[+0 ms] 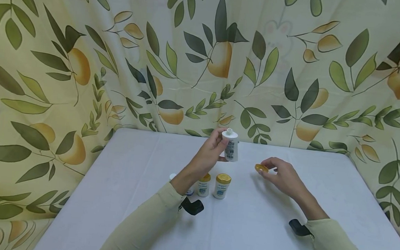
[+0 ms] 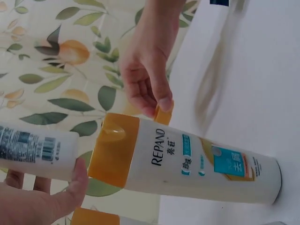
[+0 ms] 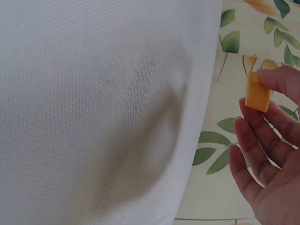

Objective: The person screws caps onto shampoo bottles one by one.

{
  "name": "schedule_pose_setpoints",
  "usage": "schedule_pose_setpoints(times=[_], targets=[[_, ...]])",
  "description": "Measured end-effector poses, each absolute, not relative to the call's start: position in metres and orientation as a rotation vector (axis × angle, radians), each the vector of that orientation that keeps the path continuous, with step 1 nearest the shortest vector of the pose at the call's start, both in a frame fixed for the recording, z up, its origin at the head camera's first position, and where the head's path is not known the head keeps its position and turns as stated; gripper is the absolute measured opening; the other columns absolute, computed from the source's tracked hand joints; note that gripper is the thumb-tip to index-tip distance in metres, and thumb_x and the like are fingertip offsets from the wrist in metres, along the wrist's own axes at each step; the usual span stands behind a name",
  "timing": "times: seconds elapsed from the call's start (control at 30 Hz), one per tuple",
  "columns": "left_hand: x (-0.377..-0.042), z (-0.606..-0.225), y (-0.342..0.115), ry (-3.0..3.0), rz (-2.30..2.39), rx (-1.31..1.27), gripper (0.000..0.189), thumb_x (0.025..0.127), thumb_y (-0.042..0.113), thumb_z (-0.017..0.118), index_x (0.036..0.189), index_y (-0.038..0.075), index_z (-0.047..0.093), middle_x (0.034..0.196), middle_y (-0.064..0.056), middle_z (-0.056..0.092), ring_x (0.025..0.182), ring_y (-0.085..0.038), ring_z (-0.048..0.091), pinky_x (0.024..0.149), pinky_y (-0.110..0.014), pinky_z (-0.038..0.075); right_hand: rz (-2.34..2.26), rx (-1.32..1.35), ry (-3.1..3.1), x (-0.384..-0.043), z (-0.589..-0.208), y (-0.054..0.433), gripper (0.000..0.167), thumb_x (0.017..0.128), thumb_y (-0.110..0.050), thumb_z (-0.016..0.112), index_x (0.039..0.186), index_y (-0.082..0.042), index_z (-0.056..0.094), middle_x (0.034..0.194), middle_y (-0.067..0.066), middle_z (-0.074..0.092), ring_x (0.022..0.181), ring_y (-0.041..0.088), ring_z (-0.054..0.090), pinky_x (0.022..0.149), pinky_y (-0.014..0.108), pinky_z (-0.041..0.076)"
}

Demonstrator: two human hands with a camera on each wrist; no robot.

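Note:
Raised over the table, my left hand (image 1: 207,152) grips a white shampoo bottle (image 1: 231,149) around its sides. Its cap is off, and the narrow neck shows bare at the top. In the left wrist view, the printed back label with a barcode on this bottle (image 2: 35,147) faces the camera. To the right, my right hand (image 1: 283,176) pinches a gold flip cap (image 1: 261,168) between thumb and fingertips. The right wrist view shows the cap (image 3: 258,92) from its side, with the other fingers loosely bent below it.
Two white shampoo bottles with gold caps, one nearer the middle (image 1: 221,187) and one left of it (image 1: 203,187), stand upright on the white-covered table (image 1: 248,229). Further left, another white bottle (image 1: 172,176) is mostly hidden behind my left wrist. A leaf-patterned curtain (image 1: 194,101) hangs behind.

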State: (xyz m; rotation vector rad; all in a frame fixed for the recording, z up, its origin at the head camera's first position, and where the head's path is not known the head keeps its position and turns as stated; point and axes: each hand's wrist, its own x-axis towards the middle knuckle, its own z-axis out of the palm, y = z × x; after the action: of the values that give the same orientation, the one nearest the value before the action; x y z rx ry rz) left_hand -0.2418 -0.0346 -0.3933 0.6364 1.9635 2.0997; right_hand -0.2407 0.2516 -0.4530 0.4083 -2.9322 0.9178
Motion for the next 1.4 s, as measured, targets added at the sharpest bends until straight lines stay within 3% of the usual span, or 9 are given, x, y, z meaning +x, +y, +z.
schedule_pose_setpoints(times=[0.13,0.4,0.5,0.77,0.93,1.0,1.1,1.4], targets=[[-0.243,-0.395,-0.033,1.868,2.193,0.526,0.038,0.109,0.037,0.039,0.146,0.03,0.037,0.142,-0.006,0.057,0.136,-0.023,0.045,0.1,-0.059,0.05,0.915,0.424,-2.923,-0.241,-0.453,0.252,0.026,0.092,-0.016,0.075,0.113,-0.003,0.069,0.108,0.013,0.072,0.106,0.034,0.063,0.093,0.054,0.052],[-0.238,-0.392,-0.029,1.983,2.169,0.306,0.041,0.106,0.034,0.054,0.145,0.029,0.041,0.128,-0.001,0.064,0.129,-0.02,0.052,0.109,-0.051,0.045,0.924,0.428,-2.914,-0.241,-0.454,0.252,0.026,0.092,-0.018,0.076,0.113,-0.003,0.069,0.108,0.013,0.072,0.106,0.033,0.063,0.093,0.054,0.052],[-0.236,-0.391,-0.029,2.068,2.114,0.282,0.047,0.104,0.035,0.059,0.147,0.025,0.041,0.135,-0.002,0.06,0.132,-0.02,0.052,0.116,-0.052,0.038,0.927,0.422,-2.908,-0.241,-0.452,0.251,0.026,0.092,-0.018,0.076,0.113,-0.003,0.069,0.109,0.013,0.072,0.106,0.033,0.063,0.094,0.054,0.052],[-0.235,-0.388,-0.03,2.166,2.007,0.298,0.052,0.104,0.028,0.059,0.151,0.018,0.04,0.151,-0.007,0.046,0.134,-0.028,0.049,0.116,-0.056,0.037,0.947,0.413,-2.893,-0.242,-0.442,0.246,0.028,0.093,-0.02,0.074,0.115,-0.003,0.067,0.111,0.013,0.071,0.107,0.033,0.062,0.095,0.055,0.052],[-0.233,-0.388,-0.03,2.172,1.964,0.38,0.056,0.106,0.023,0.053,0.157,0.015,0.031,0.14,-0.01,0.053,0.126,-0.029,0.055,0.103,-0.047,0.053,0.963,0.447,-2.853,-0.238,-0.432,0.24,0.028,0.094,-0.021,0.074,0.116,-0.005,0.067,0.113,0.013,0.07,0.108,0.035,0.063,0.094,0.057,0.054],[-0.233,-0.388,-0.031,2.158,1.981,0.433,0.05,0.107,0.019,0.051,0.154,0.012,0.033,0.128,-0.009,0.058,0.115,-0.027,0.059,0.093,-0.04,0.058,0.982,0.452,-2.849,-0.235,-0.427,0.236,0.029,0.094,-0.021,0.074,0.117,-0.005,0.067,0.115,0.014,0.07,0.11,0.038,0.064,0.094,0.059,0.055],[-0.233,-0.39,-0.031,2.139,2.009,0.514,0.044,0.108,0.017,0.05,0.151,0.013,0.038,0.122,-0.004,0.062,0.11,-0.021,0.062,0.089,-0.035,0.06,0.999,0.458,-2.845,-0.231,-0.419,0.23,0.028,0.094,-0.02,0.073,0.118,-0.007,0.066,0.116,0.014,0.07,0.11,0.04,0.066,0.094,0.06,0.055],[-0.231,-0.392,-0.038,2.044,2.075,0.619,0.049,0.108,0.02,0.051,0.154,0.028,0.034,0.14,0.011,0.059,0.123,-0.014,0.061,0.09,-0.042,0.06,1.016,0.532,-2.763,-0.222,-0.401,0.216,0.026,0.093,-0.016,0.075,0.115,-0.007,0.067,0.114,0.014,0.071,0.103,0.038,0.07,0.088,0.057,0.059]])
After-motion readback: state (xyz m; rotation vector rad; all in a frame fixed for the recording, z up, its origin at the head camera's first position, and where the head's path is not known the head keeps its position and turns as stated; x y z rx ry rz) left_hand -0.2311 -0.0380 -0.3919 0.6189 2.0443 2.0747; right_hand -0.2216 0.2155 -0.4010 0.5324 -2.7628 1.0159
